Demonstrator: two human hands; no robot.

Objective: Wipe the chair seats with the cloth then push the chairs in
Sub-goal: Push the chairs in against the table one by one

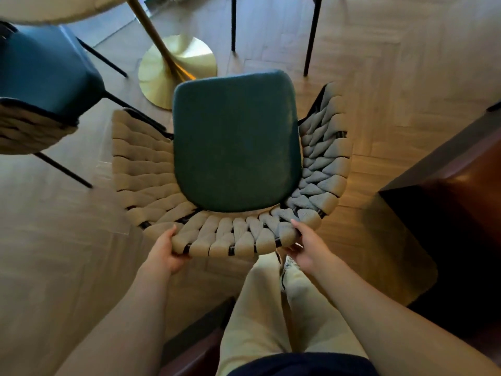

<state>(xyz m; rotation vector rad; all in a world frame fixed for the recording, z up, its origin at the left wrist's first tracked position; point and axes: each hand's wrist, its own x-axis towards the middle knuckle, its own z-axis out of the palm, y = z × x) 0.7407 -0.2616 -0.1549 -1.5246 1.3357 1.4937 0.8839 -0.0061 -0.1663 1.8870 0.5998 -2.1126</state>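
Pale trousers and both bare forearms fill the bottom of the frame, reaching up to the chair at centre. No cloth shows anywhere in this view, so whether the seat is already wiped cannot be told; the grip suggests the push-in step.

Seen from the head camera, the left hand grasps the woven backrest rim at lower centre-left, thumb on top, fingers curled under the edge. The right hand grasps the same rim at lower centre-right, thumb over the top band and fingers underneath. Both arms are extended forward and slightly converging, wrists fairly straight.

The teal seat faces the gold table base in the upper middle of the frame, with the pale tabletop edge at upper left.

Risks, as I judge them: pushed straight ahead, the chair's front could knock the gold base. A second chair stands close at upper left, so a skewed push, from uneven force between the hands, could drive the woven side into it. Dark furniture at right also limits room for correction.
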